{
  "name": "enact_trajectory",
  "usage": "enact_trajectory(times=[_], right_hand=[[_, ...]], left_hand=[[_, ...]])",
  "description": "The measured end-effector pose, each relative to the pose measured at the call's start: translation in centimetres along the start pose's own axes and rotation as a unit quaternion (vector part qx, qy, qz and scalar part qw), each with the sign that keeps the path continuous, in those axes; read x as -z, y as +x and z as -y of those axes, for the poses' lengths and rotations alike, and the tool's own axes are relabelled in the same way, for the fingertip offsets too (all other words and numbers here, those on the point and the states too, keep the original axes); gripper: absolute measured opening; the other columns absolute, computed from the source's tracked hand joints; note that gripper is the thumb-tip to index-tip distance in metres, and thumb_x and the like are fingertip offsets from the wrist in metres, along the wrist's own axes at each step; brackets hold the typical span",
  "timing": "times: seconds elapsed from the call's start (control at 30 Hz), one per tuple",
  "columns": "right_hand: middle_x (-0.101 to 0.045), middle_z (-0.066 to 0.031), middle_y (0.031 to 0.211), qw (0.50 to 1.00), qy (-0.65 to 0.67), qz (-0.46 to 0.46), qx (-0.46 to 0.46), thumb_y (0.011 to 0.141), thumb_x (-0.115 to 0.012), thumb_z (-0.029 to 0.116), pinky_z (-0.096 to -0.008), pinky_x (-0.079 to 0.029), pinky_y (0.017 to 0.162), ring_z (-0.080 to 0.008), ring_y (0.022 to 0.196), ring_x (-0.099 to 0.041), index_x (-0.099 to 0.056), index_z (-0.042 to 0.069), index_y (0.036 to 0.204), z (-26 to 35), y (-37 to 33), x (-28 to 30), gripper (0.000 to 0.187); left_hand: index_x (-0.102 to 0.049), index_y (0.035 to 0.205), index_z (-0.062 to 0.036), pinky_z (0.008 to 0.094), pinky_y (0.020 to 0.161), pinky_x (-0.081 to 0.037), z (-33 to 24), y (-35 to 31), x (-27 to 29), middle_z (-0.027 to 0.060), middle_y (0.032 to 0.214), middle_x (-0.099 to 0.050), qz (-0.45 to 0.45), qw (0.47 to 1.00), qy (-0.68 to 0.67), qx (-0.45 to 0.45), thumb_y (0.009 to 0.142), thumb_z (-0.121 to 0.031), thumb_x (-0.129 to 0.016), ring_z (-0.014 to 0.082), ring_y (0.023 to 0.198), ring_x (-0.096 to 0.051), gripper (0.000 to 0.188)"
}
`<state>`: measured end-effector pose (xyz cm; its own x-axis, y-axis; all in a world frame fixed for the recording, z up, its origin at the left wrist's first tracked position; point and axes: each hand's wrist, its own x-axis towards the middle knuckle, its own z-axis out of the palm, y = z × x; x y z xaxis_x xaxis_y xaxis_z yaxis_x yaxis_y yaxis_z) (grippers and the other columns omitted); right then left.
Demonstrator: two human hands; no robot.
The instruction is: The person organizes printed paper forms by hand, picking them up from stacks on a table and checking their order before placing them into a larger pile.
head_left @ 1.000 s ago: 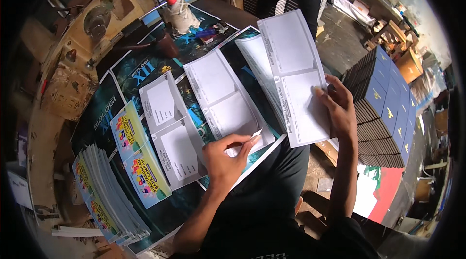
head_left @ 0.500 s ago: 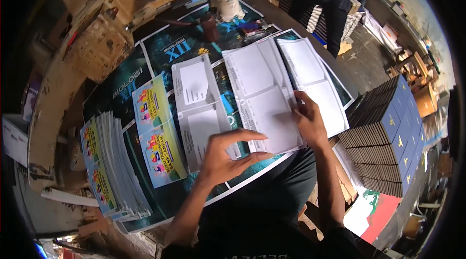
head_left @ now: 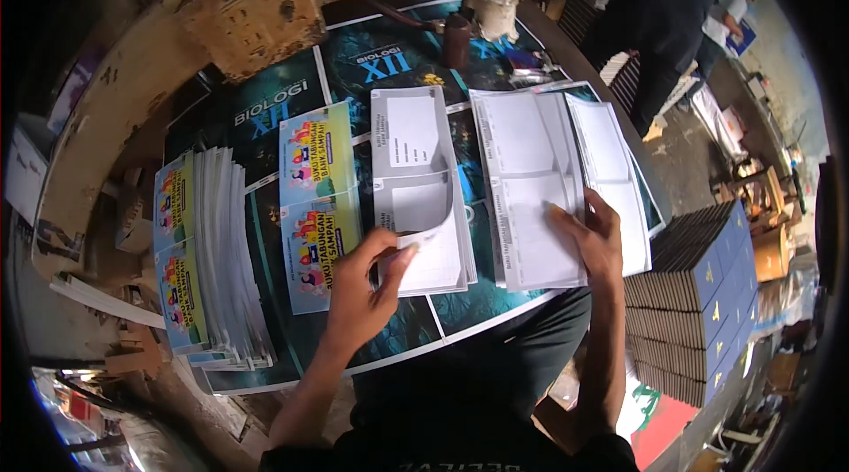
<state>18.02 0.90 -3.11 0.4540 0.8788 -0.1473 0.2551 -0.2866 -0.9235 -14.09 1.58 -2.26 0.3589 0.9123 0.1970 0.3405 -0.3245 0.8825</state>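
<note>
My left hand (head_left: 367, 286) pinches the lower corner of the top sheet of a stack of grey-bordered printed sheets (head_left: 414, 136), and that corner curls up off the sheets below. My right hand (head_left: 594, 237) is at the right edge of a stack of white printed sheets (head_left: 531, 233). Its thumb lies on top, with the fingers curled by the edge and partly hidden. To the left of my left hand lie colourful blue-and-yellow covers (head_left: 309, 171). Farther right, another pile of white sheets (head_left: 610, 153) is partly covered by the stack under my right hand.
A fanned stack of folded sheets with colourful covers (head_left: 225, 251) stands at the far left. Dark poster sheets (head_left: 265, 136) cover the table. Behind are a wrapped post (head_left: 493, 12) and a brown bottle-like object (head_left: 456, 40). Blue-covered books (head_left: 699, 295) are piled at right; people stand beyond.
My left hand has moved from beside the white stack to the grey-bordered sheets and lifted a corner. My right hand stays at the white stack's edge. The view has shifted.
</note>
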Motion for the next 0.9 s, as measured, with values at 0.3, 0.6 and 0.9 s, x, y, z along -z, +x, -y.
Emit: enact_trajectory(times=[0.3,0.6,0.9], right_hand=[[-0.060,-0.0180,0.124,0.976,0.076,0.185,0.083,0.093,-0.062,0.003,-0.0287,-0.047,0.093,-0.0190,0.107,-0.060,-0.033,-0.008,0.149,1.5,-2.5,-10.0,0.064],[-0.046,-0.0265,0.146,0.978,0.171,0.104,-0.065,0.099,-0.060,0.039,-0.0385,-0.034,0.115,-0.0309,0.137,-0.044,-0.038,-0.007,0.149,1.7,-2.3,-11.1,0.071],[-0.070,-0.0171,0.105,0.978,0.138,0.143,0.070,0.088,-0.074,0.001,-0.0298,-0.055,0.084,-0.0209,0.094,-0.069,-0.044,-0.012,0.136,4.6,-4.3,-13.7,0.058]], left_hand=[[-0.057,0.107,-0.0020,0.0235,0.080,-0.048,0.3,-2.1,0.7,0.0015,0.087,-0.059,0.012,0.976,-0.196,0.091,0.100,-0.005,-0.060,0.0081,0.091,-0.060,0.008],[-0.061,0.104,-0.0045,0.0425,0.097,-0.050,1.3,-3.6,8.5,0.0126,0.113,-0.062,0.045,0.961,0.272,0.000,0.082,-0.022,-0.081,0.0302,0.112,-0.058,0.035],[-0.053,0.097,-0.0042,0.0234,0.072,-0.043,3.0,-7.2,8.4,0.0063,0.076,-0.054,-0.145,0.984,0.082,0.069,0.098,-0.006,-0.062,0.0108,0.076,-0.054,0.010]])
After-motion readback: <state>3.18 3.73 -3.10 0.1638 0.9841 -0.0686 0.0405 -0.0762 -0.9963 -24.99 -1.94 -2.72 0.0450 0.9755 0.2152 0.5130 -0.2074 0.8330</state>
